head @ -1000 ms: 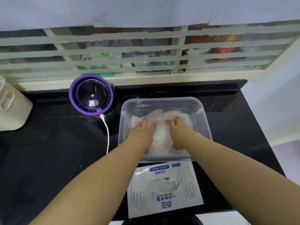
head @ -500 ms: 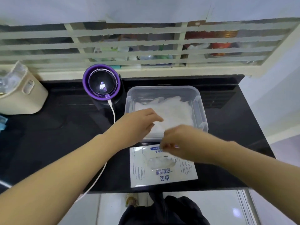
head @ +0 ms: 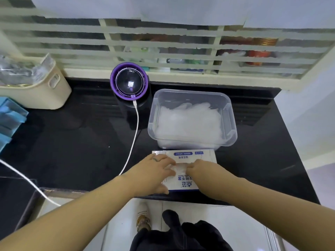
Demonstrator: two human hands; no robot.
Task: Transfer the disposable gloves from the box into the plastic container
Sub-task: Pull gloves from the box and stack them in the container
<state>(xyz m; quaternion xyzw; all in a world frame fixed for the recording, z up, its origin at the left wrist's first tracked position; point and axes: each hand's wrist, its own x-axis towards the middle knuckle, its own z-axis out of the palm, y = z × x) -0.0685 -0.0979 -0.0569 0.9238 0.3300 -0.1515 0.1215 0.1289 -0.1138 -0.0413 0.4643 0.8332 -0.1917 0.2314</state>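
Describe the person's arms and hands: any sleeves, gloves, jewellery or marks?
No sleeves, gloves or watch show: the left hand and right hand are uncovered, and both arms are bare as far as the frame reaches. A small dark mark sits on the back of the left hand, near the knuckles.

Bare counter (head: 72,142) left of the white cable (head: 135,127) gives wide room to pass. The container (head: 233,124), open-topped and heaped with gloves (head: 188,122), stands just behind the box (head: 188,153); the purple device (head: 129,82) crowds its back-left corner, a beige bin (head: 54,93) the far left.
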